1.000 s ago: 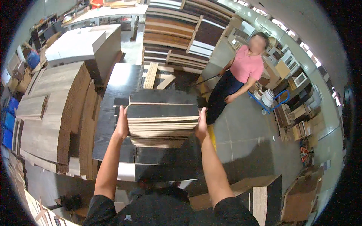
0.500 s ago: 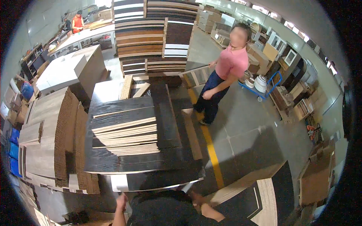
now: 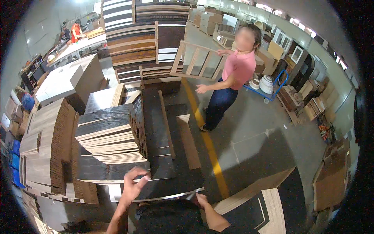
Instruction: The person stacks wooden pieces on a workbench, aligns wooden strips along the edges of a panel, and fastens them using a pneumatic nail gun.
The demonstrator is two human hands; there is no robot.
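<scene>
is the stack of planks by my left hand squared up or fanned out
Fanned out. In the stack of planks the pale edges step sideways and jut unevenly; the left hand rests at its near edge.

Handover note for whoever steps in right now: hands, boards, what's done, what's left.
Left hand: open, fingers resting on the near edge of the stack of boards, gripping nothing.
Right hand: low, fingertips at the near edge of the dark panel under the stack; grip not clear.
Boards: fanned stack lies flat on the dark panel, its edges uneven. Loose plank lies to the right.
Done: stack is down.
Left: likely squaring up the edges.
Note: another person stands beyond, holding a wooden frame.
</scene>
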